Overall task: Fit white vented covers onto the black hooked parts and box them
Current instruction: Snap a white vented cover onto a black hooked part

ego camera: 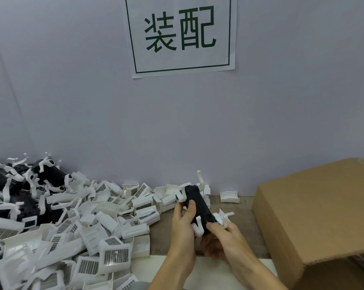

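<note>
Black hooked part, white hooks, red spot

A pale grey-blue wall fills most of the view and stands behind the work surface. On this wall hangs a white paper sign, a little tilted, with a thin dark green frame printed near its edges and two big dark green Chinese characters, 装配, inside the frame. The top of the sign is cut by the edge of the view. Below the wall is a brown table, and its bare top shows in the middle, near the wall. At the front edge of the table lies a flat white sheet, partly covered, so its full shape cannot be told.
</note>
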Demonstrator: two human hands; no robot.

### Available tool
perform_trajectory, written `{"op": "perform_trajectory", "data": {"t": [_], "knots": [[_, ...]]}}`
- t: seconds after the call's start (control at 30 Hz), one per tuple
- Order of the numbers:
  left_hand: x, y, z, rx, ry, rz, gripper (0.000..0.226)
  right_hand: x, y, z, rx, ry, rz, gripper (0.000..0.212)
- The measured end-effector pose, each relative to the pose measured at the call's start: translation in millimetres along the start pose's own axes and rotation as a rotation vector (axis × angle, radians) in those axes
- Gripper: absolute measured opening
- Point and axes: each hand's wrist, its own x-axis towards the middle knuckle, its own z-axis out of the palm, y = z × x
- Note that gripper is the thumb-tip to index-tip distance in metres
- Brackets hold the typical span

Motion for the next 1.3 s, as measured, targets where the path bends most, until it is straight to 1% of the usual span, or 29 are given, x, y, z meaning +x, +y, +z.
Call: {"op": "perform_trajectory", "data": {"t": [0.07,0.13,0.2,0.27,0.33,0.37,0.43,0.5,0.57,0.63,0.67,0.7,0.73,0.8,0.87,0.93,1.0,1.07,1.13,1.2,1.23,1.3], "knots": [[0,3,-1,-0.086,0.038,0.0,0.021,-3,-2,-3,-0.001,-0.025,-0.055,0.028],[4,6,-4,-0.231,0.099,-0.003,0.016,-4,-3,-5,-0.088,0.005,-0.145,0.026],[9,6,-7,-0.361,0.195,-0.033,0.019,-2,-1,-7,-0.228,0.106,-0.24,0.008],[16,6,-11,-0.433,0.348,-0.081,0.026,1,3,-10,-0.414,0.269,-0.318,0.024],[20,7,-15,-0.556,0.478,-0.12,0.023,4,5,-12,-0.696,0.387,-0.355,0.029],[23,7,-17,-0.583,0.509,-0.129,0.02,6,8,-13,-0.839,0.381,-0.313,0.03],[27,4,-21,-0.549,0.537,-0.136,0.02,9,14,-14,-1.019,0.279,-0.159,0.035],[26,3,-19,-0.461,0.517,-0.145,0.025,11,18,-12,-1.089,0.18,-0.042,0.04],[23,3,-17,-0.397,0.438,-0.158,0.029,11,19,-13,-1.141,0.18,-0.015,0.039],[20,2,-16,-0.234,0.389,-0.131,0.024,10,16,-16,-1.129,0.274,-0.09,0.029],[18,2,-15,-0.166,0.364,-0.117,0.018,9,14,-17,-1.074,0.325,-0.15,0.021],[17,2,-14,-0.141,0.332,-0.12,0.015,9,12,-17,-0.994,0.367,-0.21,0.013],[14,3,-12,-0.166,0.287,-0.141,0.015,9,11,-18,-0.916,0.397,-0.253,0.009],[9,7,-11,-0.305,0.154,-0.242,0.021,10,9,-20,-0.809,0.442,-0.286,0.014],[8,8,-9,-0.409,0.046,-0.285,0.027,11,9,-20,-0.752,0.466,-0.284,0.022],[8,8,-9,-0.402,0.011,-0.253,0.026,13,8,-20,-0.724,0.472,-0.263,0.027],[8,7,-10,-0.347,0.057,-0.208,0.027,15,10,-22,-0.672,0.496,-0.253,0.033],[10,5,-12,-0.187,0.176,-0.159,0.034,17,10,-24,-0.623,0.595,-0.29,0.038],[9,4,-12,0.079,0.265,-0.101,0.044,15,6,-25,-0.579,0.719,-0.392,0.032],[3,4,-8,0.323,0.227,-0.069,0.044,11,1,-22,-0.538,0.787,-0.513,0.026],[0,4,-5,0.385,0.18,-0.065,0.04,9,-1,-20,-0.538,0.792,-0.568,0.024],[-3,3,1,0.418,0.071,-0.073,0.033,6,-3,-16,-0.584,0.763,-0.669,0.026]]}}
